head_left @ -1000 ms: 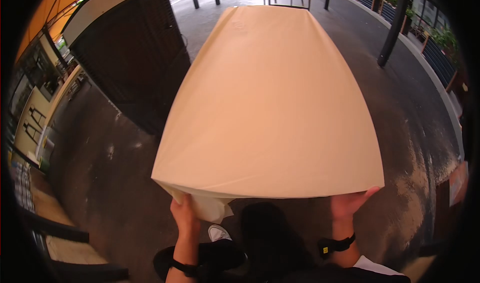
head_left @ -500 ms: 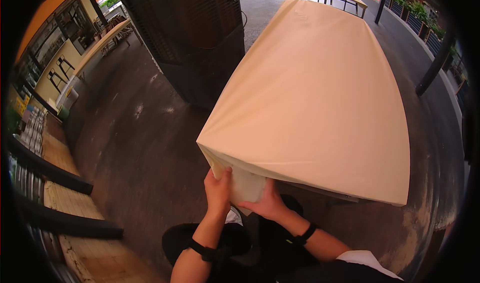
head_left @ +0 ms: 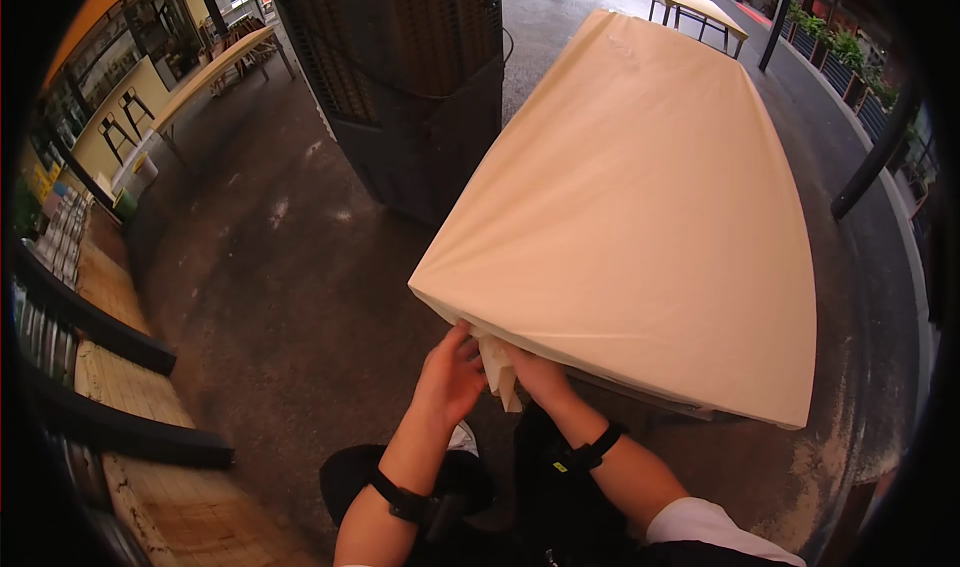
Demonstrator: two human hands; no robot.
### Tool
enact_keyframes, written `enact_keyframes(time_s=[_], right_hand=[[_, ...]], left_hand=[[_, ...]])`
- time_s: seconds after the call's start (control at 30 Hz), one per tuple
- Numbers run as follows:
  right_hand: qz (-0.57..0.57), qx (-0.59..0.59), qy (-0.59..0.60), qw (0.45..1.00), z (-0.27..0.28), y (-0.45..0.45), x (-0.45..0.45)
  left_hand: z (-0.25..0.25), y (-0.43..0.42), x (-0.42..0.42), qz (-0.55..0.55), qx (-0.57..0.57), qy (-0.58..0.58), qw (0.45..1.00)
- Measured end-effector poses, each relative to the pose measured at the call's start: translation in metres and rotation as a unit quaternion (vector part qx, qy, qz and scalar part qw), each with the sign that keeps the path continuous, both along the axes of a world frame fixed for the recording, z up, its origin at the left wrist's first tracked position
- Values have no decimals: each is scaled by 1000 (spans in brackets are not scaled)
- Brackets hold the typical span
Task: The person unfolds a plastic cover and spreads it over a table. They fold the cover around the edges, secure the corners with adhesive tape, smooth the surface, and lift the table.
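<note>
1. Plain pale peach across the cloth [head_left: 640, 217].
2. Black on both wristbands [head_left: 604, 441], with a yellow mark [head_left: 560, 466] on the right one.
3. White on the sleeve [head_left: 705, 523], black on the trousers [head_left: 350, 475].
4. Near-black on the cabinet [head_left: 425, 132], with brown slatted panels [head_left: 345, 79].
5. Dark brown on the floor [head_left: 270, 287], with whitish blotches.
6. Orange on the canopy [head_left: 108, 3], green on the plants [head_left: 845, 47].

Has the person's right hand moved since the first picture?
Yes: judged against the covered table, the right hand has shifted leftward along the near edge, from the right corner to beside the left hand.
</note>
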State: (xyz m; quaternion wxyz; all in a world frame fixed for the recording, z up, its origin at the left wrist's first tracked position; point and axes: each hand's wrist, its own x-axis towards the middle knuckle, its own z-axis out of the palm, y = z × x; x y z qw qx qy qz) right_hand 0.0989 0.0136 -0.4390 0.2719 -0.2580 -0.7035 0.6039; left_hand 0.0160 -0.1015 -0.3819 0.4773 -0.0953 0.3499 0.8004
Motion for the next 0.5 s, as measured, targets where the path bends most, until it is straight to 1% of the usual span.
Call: enact_keyframes(time_s=[0.07, 0.1, 0.17, 0.2, 0.3, 0.33, 0.43, 0.5], right_hand=[[1, -52, 20, 998, -11, 1, -3], [0, -78, 29, 997, -15, 2, -2], [-24, 73, -15, 997, -16, 3, 7], [-36, 149, -37, 988, -15, 3, 11], [-136, 124, 91, 979, 5, -11, 31], [-145, 79, 107, 980, -20, -12, 40], [-56, -94, 74, 991, -18, -12, 53], [57, -15, 80, 995, -20, 3, 45]], left_hand=[[-11, 4, -8, -25, 3, 12, 1000], [-14, 6, -9, -20, 1, 23, 1000], [-14, 13, -10, -14, -2, 46, 999], [-13, 17, -10, 7, -4, 58, 998], [-10, 26, -10, 61, -7, 88, 994], [-9, 29, -9, 72, -7, 90, 993], [-1, 34, -7, 97, -40, 112, 988], [0, 35, -3, 106, -70, 135, 983]])
